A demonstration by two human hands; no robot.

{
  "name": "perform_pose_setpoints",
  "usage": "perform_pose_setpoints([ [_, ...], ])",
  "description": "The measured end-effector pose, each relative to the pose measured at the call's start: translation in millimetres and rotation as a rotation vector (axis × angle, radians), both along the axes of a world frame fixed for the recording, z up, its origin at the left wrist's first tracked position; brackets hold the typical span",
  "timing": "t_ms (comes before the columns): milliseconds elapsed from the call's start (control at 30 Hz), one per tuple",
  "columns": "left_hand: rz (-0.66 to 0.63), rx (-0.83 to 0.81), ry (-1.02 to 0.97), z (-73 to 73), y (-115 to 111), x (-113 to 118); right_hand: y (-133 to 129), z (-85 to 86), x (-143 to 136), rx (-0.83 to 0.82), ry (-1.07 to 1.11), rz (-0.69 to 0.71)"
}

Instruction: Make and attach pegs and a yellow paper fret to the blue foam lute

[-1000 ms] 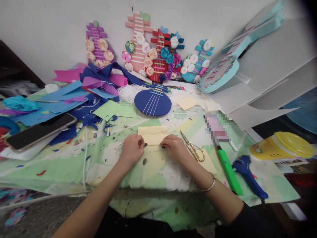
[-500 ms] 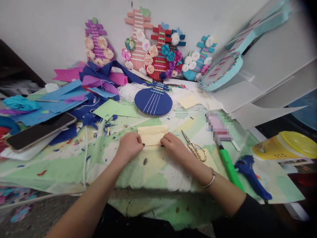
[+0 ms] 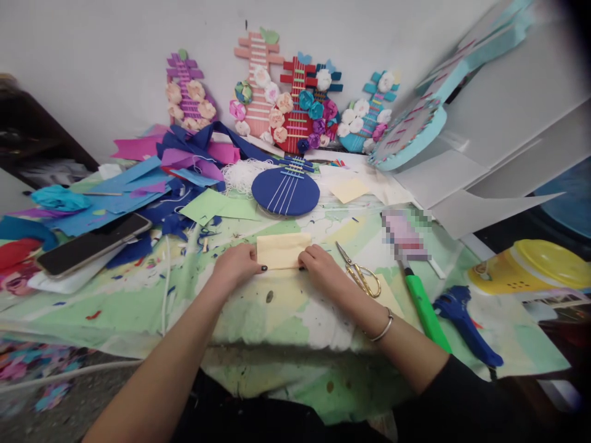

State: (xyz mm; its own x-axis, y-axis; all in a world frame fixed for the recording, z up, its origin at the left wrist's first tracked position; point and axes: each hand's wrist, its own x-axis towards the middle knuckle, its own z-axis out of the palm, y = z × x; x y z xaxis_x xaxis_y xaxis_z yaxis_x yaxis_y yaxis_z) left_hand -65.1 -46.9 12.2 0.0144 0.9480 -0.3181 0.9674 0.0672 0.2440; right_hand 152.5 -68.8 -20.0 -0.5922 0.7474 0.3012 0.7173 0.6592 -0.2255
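A folded piece of pale yellow paper [image 3: 281, 251] lies on the table in front of me. At its left edge my left hand [image 3: 236, 266] has the corner between thumb and fingers, the thumb resting along the lower edge. My right hand [image 3: 318, 266] pinches the opposite lower corner, its fingertips curled over the paper. Just right of that hand lie gold-handled scissors [image 3: 362, 274], beside another pale yellow sheet [image 3: 390, 294] partly covered by my forearm. Behind the folded paper rests a dark blue round paper-craft instrument body [image 3: 285, 191] with white strings.
Coloured paper scraps [image 3: 133, 178] and a phone [image 3: 92, 243] crowd the left. To the right are a green-handled tool [image 3: 425, 311], a blue glue gun [image 3: 468, 323] and a yellow tub [image 3: 530, 267]. Flower-trimmed paper instruments [image 3: 295, 104] lean against the wall. A white cable [image 3: 166, 283] crosses the table.
My left hand has shifted slightly left, with its thumb straighter along the paper's lower edge. My right hand stays at its corner. The view has tilted a little.
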Motion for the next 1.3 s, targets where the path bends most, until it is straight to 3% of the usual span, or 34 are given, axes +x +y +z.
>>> perform_pose_setpoints([
  [100,-0.01,-0.031,0.033,5.1,-0.8,4.2,0.7,-1.5,-0.9,0.0,0.0,-0.016],
  [200,-0.034,0.132,0.083,4.9,-11.7,14.5,1.9,-3.4,-2.3,0.007,-0.005,-0.035],
  [267,-0.165,0.351,0.017,0.4,-21.9,20.5,2.7,-2.6,-2.9,-0.004,-0.024,-0.048],
  [333,-0.343,0.459,-0.096,-5.7,-30.2,22.9,3.2,0.9,-3.2,-0.045,-0.059,-0.05],
  [467,-0.569,0.509,-0.177,-12.8,-35.1,17.2,3.5,12.5,-5.2,-0.121,-0.151,-0.033],
  [600,-0.711,0.537,-0.067,-11.7,-34.7,11.9,6.1,22.9,-9.9,-0.172,-0.228,-0.049],
  [867,-0.834,0.593,0.157,-11.6,-37.2,14.2,15.5,33.3,-12.5,-0.292,-0.26,-0.083],
  [1300,-0.882,0.717,0.177,-20.5,-32.2,15.1,17.9,27.5,-10.9,-0.299,-0.256,-0.111],
])
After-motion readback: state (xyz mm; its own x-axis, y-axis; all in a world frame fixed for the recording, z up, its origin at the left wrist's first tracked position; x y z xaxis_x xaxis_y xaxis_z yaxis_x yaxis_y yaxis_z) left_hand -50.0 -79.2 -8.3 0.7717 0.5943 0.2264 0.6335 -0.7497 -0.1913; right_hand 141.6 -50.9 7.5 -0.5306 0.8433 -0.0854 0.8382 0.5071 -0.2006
